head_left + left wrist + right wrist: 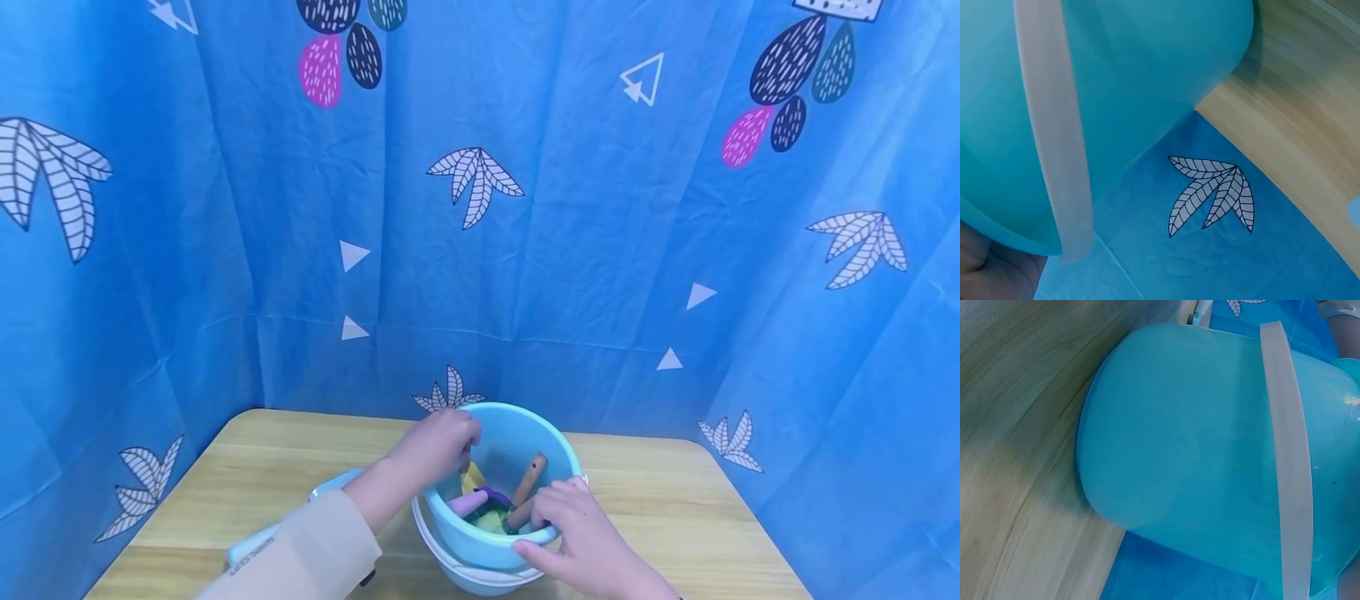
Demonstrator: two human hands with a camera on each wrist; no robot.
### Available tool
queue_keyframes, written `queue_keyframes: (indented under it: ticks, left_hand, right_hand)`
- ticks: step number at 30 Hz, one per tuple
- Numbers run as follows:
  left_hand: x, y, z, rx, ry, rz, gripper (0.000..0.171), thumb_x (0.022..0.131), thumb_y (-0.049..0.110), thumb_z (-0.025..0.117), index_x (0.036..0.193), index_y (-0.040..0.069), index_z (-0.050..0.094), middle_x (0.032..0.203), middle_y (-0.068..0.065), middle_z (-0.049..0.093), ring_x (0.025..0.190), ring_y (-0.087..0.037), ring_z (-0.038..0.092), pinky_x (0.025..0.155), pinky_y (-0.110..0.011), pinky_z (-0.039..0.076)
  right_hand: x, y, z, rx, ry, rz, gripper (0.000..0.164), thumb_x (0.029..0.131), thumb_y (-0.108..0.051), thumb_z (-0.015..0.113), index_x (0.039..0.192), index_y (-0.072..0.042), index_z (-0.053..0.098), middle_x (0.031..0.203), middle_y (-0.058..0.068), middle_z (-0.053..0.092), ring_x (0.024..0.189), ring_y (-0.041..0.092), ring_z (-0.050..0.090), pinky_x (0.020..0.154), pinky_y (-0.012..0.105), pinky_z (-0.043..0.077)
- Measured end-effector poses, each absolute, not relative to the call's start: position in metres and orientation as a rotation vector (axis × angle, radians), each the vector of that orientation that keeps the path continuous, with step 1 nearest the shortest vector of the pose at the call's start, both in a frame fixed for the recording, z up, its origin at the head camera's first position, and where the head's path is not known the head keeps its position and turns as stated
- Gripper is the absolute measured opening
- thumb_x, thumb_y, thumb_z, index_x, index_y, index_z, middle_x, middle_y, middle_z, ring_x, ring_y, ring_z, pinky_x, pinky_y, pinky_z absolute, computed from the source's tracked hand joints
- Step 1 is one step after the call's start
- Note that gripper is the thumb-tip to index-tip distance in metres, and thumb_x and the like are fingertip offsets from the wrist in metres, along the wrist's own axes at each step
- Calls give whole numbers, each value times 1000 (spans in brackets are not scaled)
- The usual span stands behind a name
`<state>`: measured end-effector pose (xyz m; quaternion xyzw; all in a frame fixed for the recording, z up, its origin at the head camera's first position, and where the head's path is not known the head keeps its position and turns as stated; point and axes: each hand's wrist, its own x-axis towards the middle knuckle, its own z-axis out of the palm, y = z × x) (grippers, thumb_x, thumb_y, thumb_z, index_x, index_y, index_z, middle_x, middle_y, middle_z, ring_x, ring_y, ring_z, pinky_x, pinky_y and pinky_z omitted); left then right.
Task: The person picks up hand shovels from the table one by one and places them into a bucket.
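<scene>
A light-blue bucket (517, 429) stands on the wooden table, its mouth facing up toward the head camera. My left hand (442, 442) grips its rim at the left back, fingers curled over the edge. At the front right, my right hand (577, 533) holds the rim, fingers inside and thumb outside. Inside lie a brown handle with a hole (530, 477), a second brown handle, a lilac piece (468, 502), a yellow piece (472, 478), and purple and green pieces, all partly hidden. A white carrying handle (1289, 456) hangs down around the bucket's outside.
Beyond the wooden table (315, 433) hang blue patterned curtains (480, 275) on the back and both sides. A light-blue object (251, 546) lies on the table at the left, mostly covered by my left sleeve (300, 554).
</scene>
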<state>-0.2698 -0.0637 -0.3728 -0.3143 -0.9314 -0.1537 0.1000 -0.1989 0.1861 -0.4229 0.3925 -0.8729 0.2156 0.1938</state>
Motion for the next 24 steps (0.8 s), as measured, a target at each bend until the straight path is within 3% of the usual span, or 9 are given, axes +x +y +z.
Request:
queue_keyframes:
  ticks: [12,24]
  left_hand:
    - [-271,-57,-376,-913,-2742,-461,10,86,3,75,92,11,73,83,2,69,76,-11,62,72,-25,56]
    - [-268,-60,-377,-835,-2806,-462,8,88,9,75,89,15,70,75,7,62,69,-8,56,67,-23,54]
  right_hand:
    - [-200,186,-424,1109,-2429,618,28,93,-45,68,81,-32,46,85,-28,50,82,-4,43,73,25,30]
    - [-202,187,-425,1112,-2426,614,29,93,-45,68,80,-32,45,86,-28,51,81,-5,43,73,25,29]
